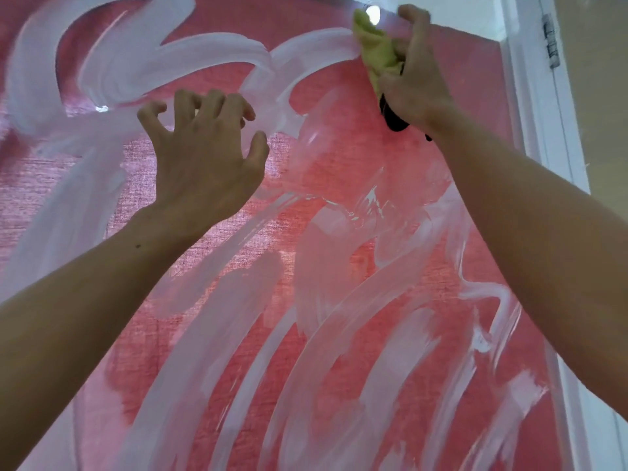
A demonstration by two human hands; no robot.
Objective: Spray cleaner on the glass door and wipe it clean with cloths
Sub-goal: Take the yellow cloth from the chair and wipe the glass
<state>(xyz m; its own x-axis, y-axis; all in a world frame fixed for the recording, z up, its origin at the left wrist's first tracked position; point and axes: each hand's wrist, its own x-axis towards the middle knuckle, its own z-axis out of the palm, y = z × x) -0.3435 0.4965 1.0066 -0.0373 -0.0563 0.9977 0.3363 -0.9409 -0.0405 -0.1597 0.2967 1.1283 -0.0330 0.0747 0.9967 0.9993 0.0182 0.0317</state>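
The glass door (pixel 356 266) fills the view, with a red curtain behind it and broad white smears of cleaner across the pane. My right hand (pixel 413 73) grips a bunched yellow-green cloth (pixel 377 52) and presses it against the glass near the top right corner. A dark object (pixel 392 119) shows under that hand's palm; what it is I cannot tell. My left hand (pixel 204 154) is raised at the upper middle of the pane, fingers spread and bent, fingertips at the glass, holding nothing.
The white door frame (pixel 543 107) runs down the right side, with a metal hinge (pixel 551 40) near its top. A beige wall (pixel 598 79) lies beyond the frame. A bright light reflection (pixel 372 13) sits at the pane's top edge.
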